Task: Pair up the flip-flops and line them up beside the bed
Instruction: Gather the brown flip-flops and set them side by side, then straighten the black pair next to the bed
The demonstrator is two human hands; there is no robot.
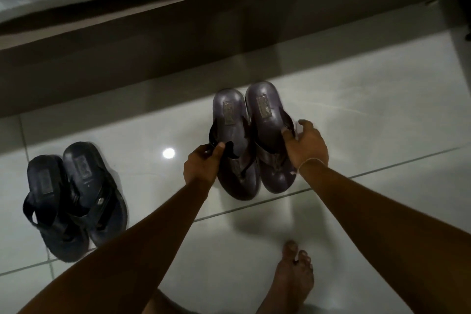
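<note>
2 purple-brown flip-flops lie side by side on the pale tiled floor (356, 122), heels toward the bed frame (178, 41) and toes toward the person; the left purple flip-flop (230, 120) and the right purple flip-flop (265, 112) touch along their inner edges, or nearly so; each has a glossy footbed with a small rectangular label at the heel and a dark Y-shaped strap; the right one sits a little nearer the bed.

Well apart, to the left, 2 dark navy flip-flops also lie side by side, the outer navy flip-flop (46, 186) and the inner navy flip-flop (86, 173); their straps look black, and blur hides finer detail.

The left hand (201, 163) is closed around the outer strap of the left purple flip-flop, thumb over it and fingers curled beneath; the right hand (305, 145) is half open, fingers spread, its fingertips (285, 132) touching the outer strap of the right purple flip-flop; whether it grips that strap cannot be told; a thin thread circles its wrist.

A bare foot (293, 280) stands on the floor below the right forearm.
</note>
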